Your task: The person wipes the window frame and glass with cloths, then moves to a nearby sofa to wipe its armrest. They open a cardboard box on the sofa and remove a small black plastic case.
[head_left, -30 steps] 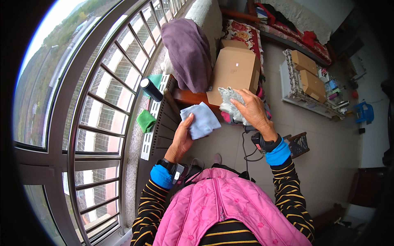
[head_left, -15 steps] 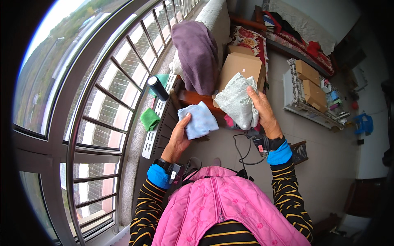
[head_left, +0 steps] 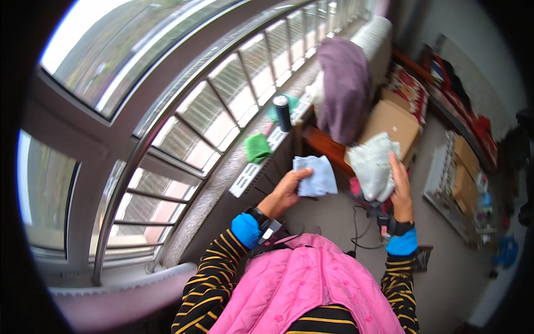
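My left hand (head_left: 286, 192) grips a folded light blue cloth (head_left: 317, 177), the thumb lying on top near its left edge. In my right hand (head_left: 401, 192) is a folded pale grey-green cloth (head_left: 374, 167), larger and thicker, held by its right side. The two cloths hang apart in front of me, above the floor. Nearest beyond my left hand, a green cloth (head_left: 257, 148) lies folded on the white radiator top (head_left: 243, 181). A dark bottle (head_left: 282, 114) stands upright farther along it. Fingers under both cloths are hidden.
Window railings (head_left: 194, 133) run along my left above a stone sill. A purple blanket (head_left: 343, 89) drapes over a seat at the far side, beside an open cardboard box (head_left: 392, 125). A low table (head_left: 445, 183) with boxes stands at right. A cable (head_left: 356, 231) loops near my right wrist.
My view has swung toward the left, so the room appears shifted right and tilted, with some blur. Both hands keep hold of their cloths.
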Tool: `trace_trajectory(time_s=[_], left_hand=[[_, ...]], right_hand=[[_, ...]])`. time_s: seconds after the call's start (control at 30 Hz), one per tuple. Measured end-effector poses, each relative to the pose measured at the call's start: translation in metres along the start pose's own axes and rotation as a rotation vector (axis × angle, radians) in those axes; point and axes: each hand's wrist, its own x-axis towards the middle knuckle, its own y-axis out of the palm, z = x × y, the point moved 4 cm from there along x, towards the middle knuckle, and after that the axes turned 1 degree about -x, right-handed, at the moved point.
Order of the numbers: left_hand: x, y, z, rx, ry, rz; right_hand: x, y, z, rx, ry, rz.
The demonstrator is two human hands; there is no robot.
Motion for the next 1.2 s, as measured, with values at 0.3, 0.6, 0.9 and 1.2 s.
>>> trace_trajectory(time_s=[0.3, 0.6, 0.9, 1.2], left_hand=[[-0.053, -0.026, -0.084, 0.015, 0.251, -0.055], [-0.22, 0.03, -0.267, 0.797, 1.541, -0.754], [-0.177, -0.005, -0.308, 2.234, 1.223, -1.357], [-0.172, -0.005, -0.327, 2.094, 1.173, -1.17]], right_hand=[[0.02, -0.003, -0.025, 0.036, 0.129, 0.111], [0.035, 0.007, -0.038, -0.033, 0.176, 0.092], [0.033, 0.007, -0.064, -0.047, 0.18, 0.137], [0.02, -0.007, -0.067, -0.004, 0.219, 0.117]])
